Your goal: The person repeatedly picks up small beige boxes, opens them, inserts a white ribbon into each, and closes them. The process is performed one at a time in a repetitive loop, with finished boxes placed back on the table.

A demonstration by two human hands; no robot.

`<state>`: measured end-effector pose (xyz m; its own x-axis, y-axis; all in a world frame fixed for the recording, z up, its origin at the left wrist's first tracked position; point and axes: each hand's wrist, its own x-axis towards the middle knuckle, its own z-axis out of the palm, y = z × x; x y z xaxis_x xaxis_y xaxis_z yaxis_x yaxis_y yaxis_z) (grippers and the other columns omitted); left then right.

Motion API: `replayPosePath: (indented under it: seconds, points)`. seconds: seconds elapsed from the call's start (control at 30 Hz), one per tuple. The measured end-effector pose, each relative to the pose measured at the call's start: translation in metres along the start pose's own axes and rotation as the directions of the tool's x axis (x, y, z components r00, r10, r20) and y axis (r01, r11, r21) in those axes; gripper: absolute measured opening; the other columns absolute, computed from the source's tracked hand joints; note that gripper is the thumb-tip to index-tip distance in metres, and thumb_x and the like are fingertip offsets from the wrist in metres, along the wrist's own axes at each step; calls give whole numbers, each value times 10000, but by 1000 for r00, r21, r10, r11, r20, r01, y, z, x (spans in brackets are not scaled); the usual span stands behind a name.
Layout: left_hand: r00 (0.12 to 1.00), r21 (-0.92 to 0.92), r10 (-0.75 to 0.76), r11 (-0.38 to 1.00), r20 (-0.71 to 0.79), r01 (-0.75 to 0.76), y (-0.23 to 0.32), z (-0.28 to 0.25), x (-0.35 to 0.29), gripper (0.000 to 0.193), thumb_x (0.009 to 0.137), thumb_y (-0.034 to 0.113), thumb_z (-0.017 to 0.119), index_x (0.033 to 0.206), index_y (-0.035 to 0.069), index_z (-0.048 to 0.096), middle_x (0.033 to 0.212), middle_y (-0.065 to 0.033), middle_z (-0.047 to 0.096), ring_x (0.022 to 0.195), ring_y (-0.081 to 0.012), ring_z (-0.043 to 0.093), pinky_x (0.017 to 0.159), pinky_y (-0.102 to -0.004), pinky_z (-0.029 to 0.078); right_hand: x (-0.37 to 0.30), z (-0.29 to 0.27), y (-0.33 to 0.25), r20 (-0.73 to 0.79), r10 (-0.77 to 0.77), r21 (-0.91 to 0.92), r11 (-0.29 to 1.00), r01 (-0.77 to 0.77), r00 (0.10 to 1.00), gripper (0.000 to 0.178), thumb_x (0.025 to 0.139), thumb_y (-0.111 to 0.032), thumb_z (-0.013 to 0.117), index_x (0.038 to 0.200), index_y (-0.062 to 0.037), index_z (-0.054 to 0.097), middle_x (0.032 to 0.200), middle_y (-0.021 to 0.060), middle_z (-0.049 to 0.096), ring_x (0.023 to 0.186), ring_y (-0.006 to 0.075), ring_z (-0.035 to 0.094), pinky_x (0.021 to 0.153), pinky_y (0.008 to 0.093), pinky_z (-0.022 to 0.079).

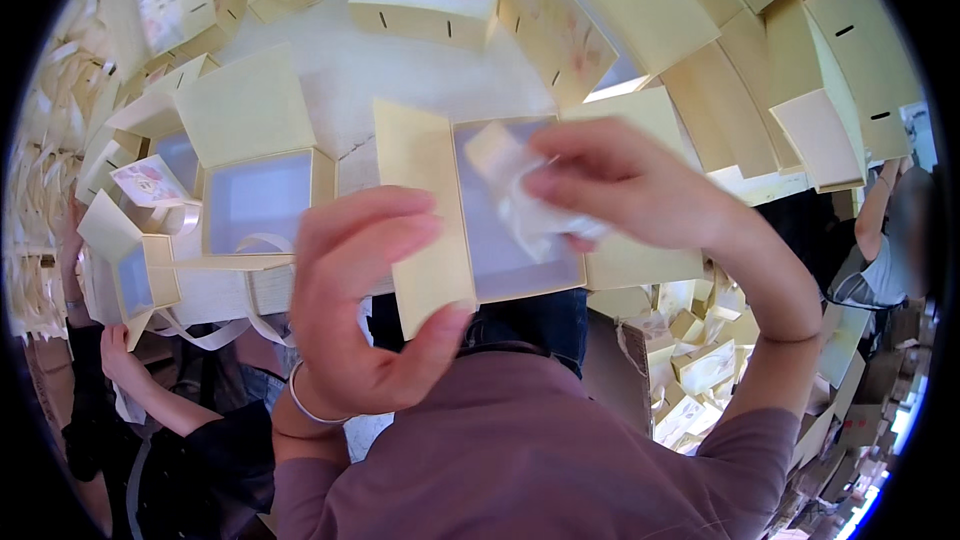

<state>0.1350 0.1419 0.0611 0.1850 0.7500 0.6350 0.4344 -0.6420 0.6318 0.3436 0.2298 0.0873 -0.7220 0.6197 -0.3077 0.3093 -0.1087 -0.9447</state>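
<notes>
In front of me lies an open cream box [470, 285] with a pale lavender inside. One flap [425, 155] stands out to its left and a wider panel [645, 265] to its right. My right hand [630, 180] is over the box, its fingers closed on a crumpled white cloth [530, 215]; motion blurs it. A small cream piece [493, 152] shows at the cloth's upper end, and I cannot tell whether it is separate. My left hand [365, 300] is curved beside the left flap, thumb and fingers apart, holding nothing visible. Whether it touches the flap is unclear.
Another open cream box [262, 195] with ribbons stands to the left, beside smaller boxes [145, 275]. A co-worker's hand [120, 350] is there. A closed floral-lidded box [425, 5] and tall stacked boxes [740, 70] stand at the far side. Small boxes [705, 365] fill a container at lower right.
</notes>
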Motion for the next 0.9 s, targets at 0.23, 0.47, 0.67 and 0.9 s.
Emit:
replayPosePath:
  seconds: [0.23, 0.47, 0.67, 0.9]
  points:
    - [988, -246, -16, 968, 154, 54, 24, 34, 44, 356, 719, 131, 659, 1021, 7, 518, 1026, -170, 530, 948, -317, 494, 781, -360, 414, -52, 2, -43, -126, -93, 264, 956, 124, 988, 264, 878, -236, 509, 903, 25, 538, 624, 38, 557, 441, 66, 500, 391, 182, 390]
    - [944, -410, -72, 888, 321, 207, 36, 34, 38, 158, 729, 105, 635, 836, 9, 569, 961, -176, 553, 849, -312, 537, 727, -349, 427, -75, 26, -33, -224, -100, 262, 952, 159, 969, 208, 881, -176, 491, 873, 31, 503, 689, 88, 585, 519, 99, 566, 435, 195, 432]
    - [975, -335, 224, 920, 18, -205, 46, 30, 31, 165, 685, 153, 624, 780, 35, 559, 982, -209, 524, 853, -269, 528, 742, -356, 401, -131, 15, -35, -394, -380, -236, 922, 307, 837, 219, 867, -195, 497, 990, -19, 537, 834, 69, 556, 726, 140, 531, 645, 229, 431]
    - [981, -665, -185, 739, -53, 104, 41, -30, -25, 113, 627, 112, 643, 657, 24, 578, 712, -139, 593, 632, -195, 566, 527, -288, 434, -285, -78, -33, -727, -121, -570, 655, -496, 676, 323, 937, -202, 331, 1196, -47, 448, 1171, 131, 504, 1054, 189, 520, 878, 311, 437]
